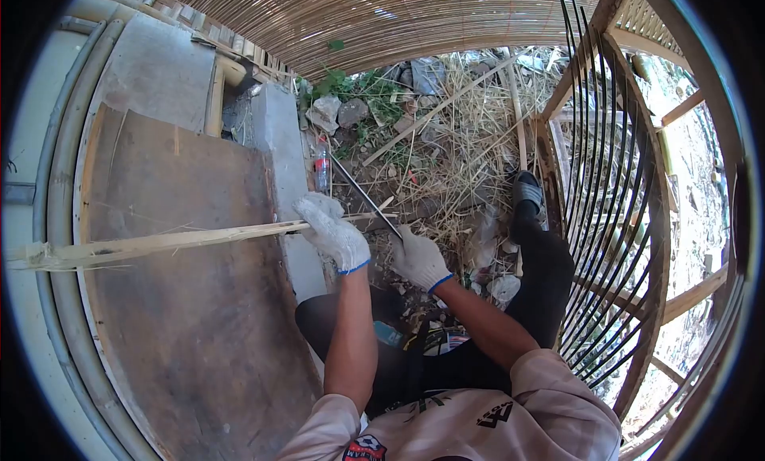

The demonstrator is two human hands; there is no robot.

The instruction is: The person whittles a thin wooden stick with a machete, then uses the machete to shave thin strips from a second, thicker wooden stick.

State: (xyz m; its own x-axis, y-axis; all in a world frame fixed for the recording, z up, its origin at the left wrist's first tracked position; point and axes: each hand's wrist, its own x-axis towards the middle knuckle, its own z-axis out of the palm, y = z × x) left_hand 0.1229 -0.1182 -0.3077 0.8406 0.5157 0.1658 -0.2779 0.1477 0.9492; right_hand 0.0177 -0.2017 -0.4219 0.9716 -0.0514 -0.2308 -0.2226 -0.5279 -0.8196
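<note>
My left hand [333, 231], in a white knit glove with a blue cuff, is closed around a long pale split bamboo strip [199, 239]. The strip runs out to the left over a brown board, frayed at its far end, and its short near end pokes out past my fingers. In a matching glove, my right hand [419, 259] grips a long narrow-bladed knife [362, 193] by its handle, which the fingers hide. The blade slants up and left from that hand, crossing close by the near tip of the bamboo.
A worn brown board [183, 317] lies on the left, beside a concrete ledge [279, 142]. A plastic bottle [322, 168] stands near stones [353, 112]. Bamboo shavings [454, 134] litter the ground. On the right rises a wooden frame with dark rods [610, 198]; a woven screen [358, 15] closes the back.
</note>
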